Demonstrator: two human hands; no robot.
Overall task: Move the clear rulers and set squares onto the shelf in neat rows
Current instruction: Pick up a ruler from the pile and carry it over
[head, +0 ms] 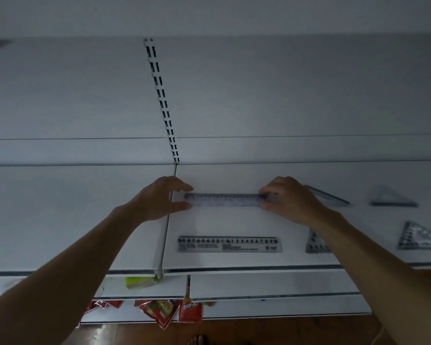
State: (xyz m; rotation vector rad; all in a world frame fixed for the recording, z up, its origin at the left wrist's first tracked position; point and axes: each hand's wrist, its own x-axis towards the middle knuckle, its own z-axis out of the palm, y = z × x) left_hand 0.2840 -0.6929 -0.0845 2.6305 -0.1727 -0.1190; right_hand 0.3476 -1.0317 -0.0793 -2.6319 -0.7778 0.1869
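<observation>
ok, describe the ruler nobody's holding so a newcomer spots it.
On the white shelf, right of the thin metal divider, lie two clear rulers. The free ruler is the one nearer the front edge. Unlike the rear ruler, held at its ends by the left hand and right hand, nothing touches it.

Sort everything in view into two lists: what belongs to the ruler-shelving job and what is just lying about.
Job: held ruler, pinched at its ends by the left hand and right hand; front ruler; back set squares and; front set squares and; top shelf.

Lying about: red packets and a green object on the lower shelves.
</observation>
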